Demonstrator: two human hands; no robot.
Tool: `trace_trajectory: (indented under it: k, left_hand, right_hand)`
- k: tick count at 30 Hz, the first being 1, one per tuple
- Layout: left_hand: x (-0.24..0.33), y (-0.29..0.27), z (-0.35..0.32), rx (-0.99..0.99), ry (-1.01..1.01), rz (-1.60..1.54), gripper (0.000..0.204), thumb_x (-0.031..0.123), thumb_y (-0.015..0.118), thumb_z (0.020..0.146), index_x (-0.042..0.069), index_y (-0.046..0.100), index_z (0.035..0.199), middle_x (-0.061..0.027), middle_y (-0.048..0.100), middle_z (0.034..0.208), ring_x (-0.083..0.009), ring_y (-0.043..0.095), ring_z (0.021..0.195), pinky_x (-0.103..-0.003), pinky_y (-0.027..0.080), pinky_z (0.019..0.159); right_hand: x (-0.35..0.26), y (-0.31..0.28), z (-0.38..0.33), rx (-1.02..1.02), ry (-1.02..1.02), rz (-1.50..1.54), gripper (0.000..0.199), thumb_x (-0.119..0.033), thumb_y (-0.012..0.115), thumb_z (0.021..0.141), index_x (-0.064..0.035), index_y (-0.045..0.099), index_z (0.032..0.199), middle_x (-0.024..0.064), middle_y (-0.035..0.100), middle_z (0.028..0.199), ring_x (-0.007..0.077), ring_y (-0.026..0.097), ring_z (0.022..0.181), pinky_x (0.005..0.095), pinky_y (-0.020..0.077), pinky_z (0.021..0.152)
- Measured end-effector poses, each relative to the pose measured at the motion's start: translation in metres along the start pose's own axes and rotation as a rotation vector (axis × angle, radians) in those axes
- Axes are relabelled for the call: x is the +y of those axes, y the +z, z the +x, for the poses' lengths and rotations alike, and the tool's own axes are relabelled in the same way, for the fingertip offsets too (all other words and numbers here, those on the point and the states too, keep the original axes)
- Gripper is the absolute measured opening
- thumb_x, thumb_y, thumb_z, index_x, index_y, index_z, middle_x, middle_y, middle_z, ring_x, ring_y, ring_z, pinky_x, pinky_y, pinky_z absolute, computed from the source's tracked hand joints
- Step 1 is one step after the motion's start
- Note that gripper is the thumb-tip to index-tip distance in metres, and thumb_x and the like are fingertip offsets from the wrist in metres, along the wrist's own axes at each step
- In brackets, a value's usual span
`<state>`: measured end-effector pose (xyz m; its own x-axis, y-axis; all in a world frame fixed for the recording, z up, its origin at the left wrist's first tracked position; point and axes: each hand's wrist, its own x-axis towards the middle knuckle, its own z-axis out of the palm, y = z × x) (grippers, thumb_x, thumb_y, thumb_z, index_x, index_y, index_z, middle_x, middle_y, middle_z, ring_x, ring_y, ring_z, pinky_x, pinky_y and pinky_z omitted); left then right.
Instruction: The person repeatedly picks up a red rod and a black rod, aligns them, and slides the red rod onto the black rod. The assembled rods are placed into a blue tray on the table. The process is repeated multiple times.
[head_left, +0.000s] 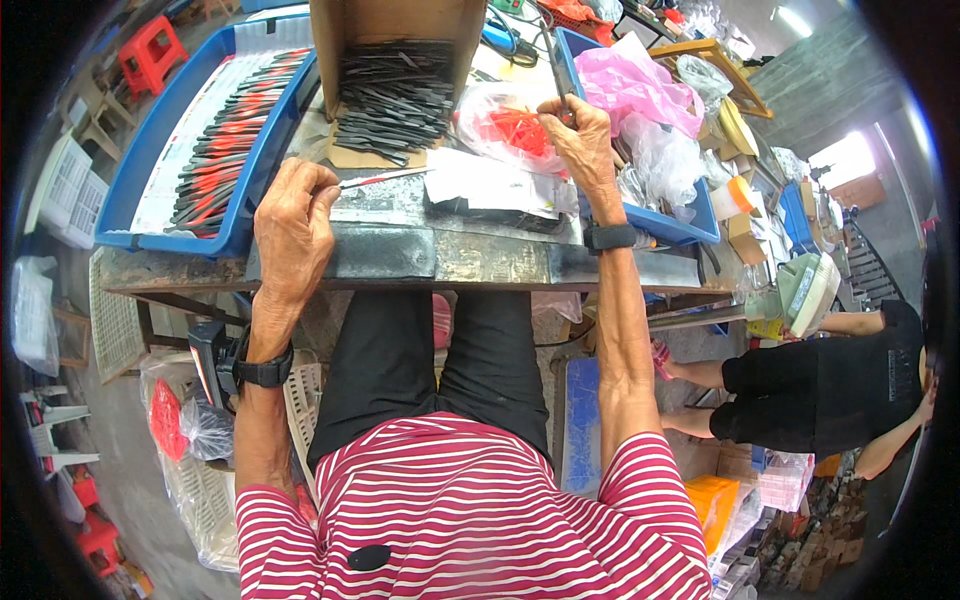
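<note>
Blade strip point(385, 178) pinched in left hand point(293, 225), long axis running toward 2 o'clock.

Left hand is clenching around the strip's near end at the metal bench's point(400, 255) front edge, with the free tip pointing at the white papers point(490, 183). Right hand point(580, 140) is sitting well apart at 1 o'clock, fingers closing on a thin dark rod point(556, 62) standing nearly upright, just beside the clear bag of red parts point(515, 130). Cardboard box of dark strips point(395, 90) is lying at 12 o'clock between both hands, nearer the left; blue tray point(130, 215) is resting at 10 o'clock.
</note>
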<state>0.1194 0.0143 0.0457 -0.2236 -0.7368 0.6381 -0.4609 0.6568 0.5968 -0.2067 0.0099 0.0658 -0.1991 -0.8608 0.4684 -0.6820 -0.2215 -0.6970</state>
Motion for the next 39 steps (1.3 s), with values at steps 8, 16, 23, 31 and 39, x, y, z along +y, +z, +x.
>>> trace_trajectory:
  k: [8,16,23,31,39]
  left_hand:
    - [-0.002,-0.005,-0.001,0.017,0.005,0.011,0.008,-0.005,0.06,0.077,-0.001,0.055,0.081,-0.0113,0.054,0.078,-0.0262,0.057,0.07,-0.034,0.045,0.063]
    - [-0.001,-0.006,0.0,0.005,0.019,0.01,0.008,-0.006,0.06,0.077,-0.001,0.055,0.081,-0.0112,0.053,0.078,-0.0244,0.056,0.068,-0.032,0.044,0.062]
    - [0.004,-0.009,0.002,-0.004,0.009,-0.02,0.007,-0.006,0.059,0.078,-0.002,0.055,0.081,-0.0112,0.053,0.077,-0.0233,0.055,0.068,-0.031,0.044,0.062]
    - [0.005,-0.014,0.002,-0.011,0.012,0.01,0.006,-0.005,0.059,0.078,-0.002,0.056,0.081,-0.0107,0.053,0.078,-0.0228,0.055,0.069,-0.031,0.044,0.063]
    - [0.005,-0.021,0.001,-0.029,-0.04,0.009,0.005,-0.005,0.059,0.079,-0.002,0.056,0.082,-0.0109,0.054,0.078,-0.0222,0.055,0.07,-0.03,0.044,0.065]
  right_hand:
    - [-0.008,0.0,-0.003,0.06,-0.047,-0.026,0.007,-0.006,0.062,0.08,-0.001,0.065,0.085,0.0042,0.06,0.065,0.011,0.056,0.058,0.0264,0.0453,0.056]
    - [-0.025,-0.014,-0.014,0.06,0.006,0.084,0.006,-0.001,0.057,0.084,0.0015,0.06,0.088,0.0059,0.062,0.068,0.0078,0.058,0.057,0.0217,0.0446,0.051]
    - [-0.027,-0.034,-0.029,0.028,-0.087,-0.014,0.006,0.001,0.056,0.085,-0.0002,0.061,0.088,-0.0009,0.055,0.06,0.003,0.051,0.053,0.0185,0.0374,0.047]
    - [-0.034,-0.041,-0.046,-0.197,-0.098,-0.309,0.006,-0.003,0.059,0.078,-0.0007,0.054,0.081,0.0018,0.051,0.065,0.0078,0.046,0.06,0.0254,0.0394,0.056]
    - [-0.022,-0.021,-0.049,-0.137,-0.166,-0.221,0.01,-0.004,0.063,0.077,-0.0018,0.058,0.085,0.0014,0.052,0.067,0.0087,0.047,0.061,0.0243,0.0406,0.057]
